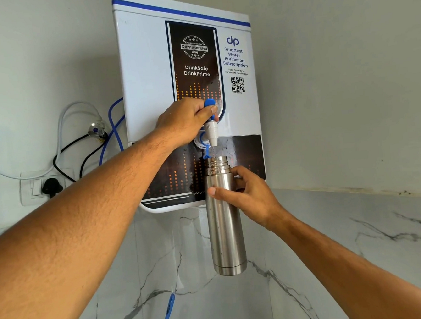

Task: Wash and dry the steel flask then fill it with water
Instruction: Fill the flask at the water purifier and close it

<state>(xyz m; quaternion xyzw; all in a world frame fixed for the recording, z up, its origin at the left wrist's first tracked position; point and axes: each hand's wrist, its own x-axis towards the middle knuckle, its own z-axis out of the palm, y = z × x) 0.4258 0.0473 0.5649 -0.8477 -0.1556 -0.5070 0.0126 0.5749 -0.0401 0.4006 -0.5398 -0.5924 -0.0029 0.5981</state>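
Head view, A: We had our left hand (182,121) pinching the blue lever (209,102) of the tap, just above its white spout (212,133).
B: Our right hand (249,194) gripped the steel flask (225,233) near its shoulder, thumb across the front. We held it upright and uncapped in the air, mouth just under the spout, a thin stream of water falling in.
A: Behind the tap hung the wall-mounted water purifier (146,76), with marble tiles (334,238) below it.
B: Off to the left, we saw a black plug (52,187) seated in a wall socket.
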